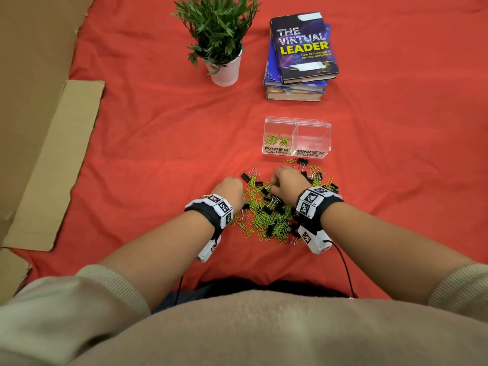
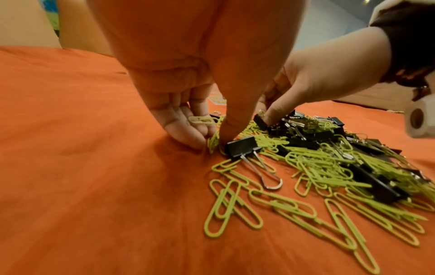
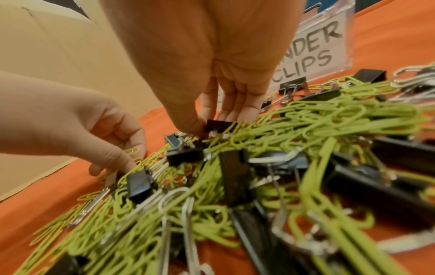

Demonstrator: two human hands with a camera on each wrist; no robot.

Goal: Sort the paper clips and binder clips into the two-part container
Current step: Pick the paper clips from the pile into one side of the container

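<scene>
Nearest, a mixed pile (image 1: 274, 204) of green paper clips and black binder clips lies on red cloth. The left hand (image 1: 229, 192) pinches paper clips at its edge; the right hand (image 1: 286, 182) pinches a binder clip (image 3: 217, 124), likely to sort it. Beyond, the clear container (image 1: 297, 122) holds a few paper clips (image 1: 277, 140) left; right empty.

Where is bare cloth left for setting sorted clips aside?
Free: red cloth between the brown cardboard sheet and the mixed pile of green paper clips and black binder clips. Crowded: the strip between pile and clear two-part container, where left hand and right hand work.
</scene>
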